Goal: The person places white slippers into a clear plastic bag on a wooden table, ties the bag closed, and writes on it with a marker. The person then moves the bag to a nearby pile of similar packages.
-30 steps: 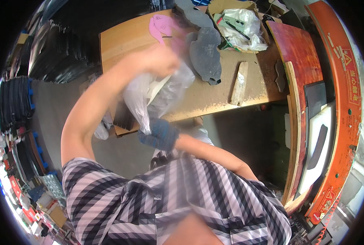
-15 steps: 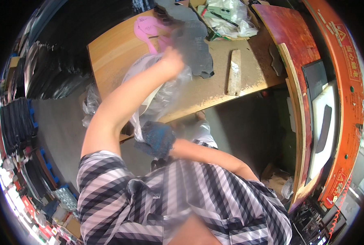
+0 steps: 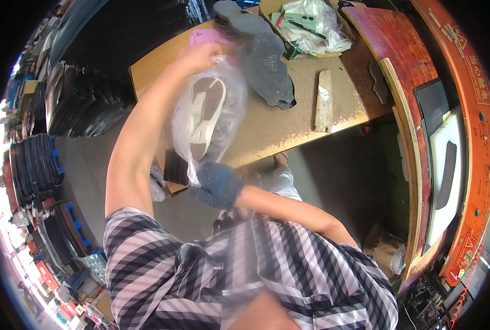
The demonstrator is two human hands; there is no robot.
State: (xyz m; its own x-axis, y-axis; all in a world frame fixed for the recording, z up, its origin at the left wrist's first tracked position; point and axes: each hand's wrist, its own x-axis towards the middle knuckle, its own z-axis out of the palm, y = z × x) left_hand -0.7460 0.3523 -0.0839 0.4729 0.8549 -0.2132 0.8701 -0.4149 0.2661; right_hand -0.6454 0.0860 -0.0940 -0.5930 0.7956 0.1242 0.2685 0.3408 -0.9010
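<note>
one visible shoe (image 3: 205, 118), one clear bag (image 3: 233, 93) near the tabletop's (image 3: 305, 91) left front corner; one wooden strip (image 3: 324, 102) by the front edge; at least two grey pieces (image 3: 268, 69); one carton (image 3: 266, 7) at the back edge

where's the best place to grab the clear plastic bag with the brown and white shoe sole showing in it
Probably the gathered lower end of the clear plastic bag, approached from the near side, where the gloved right hand holds it: there the film bunches into a narrow neck beyond the shoe sole, while higher up it spreads wide.
</note>
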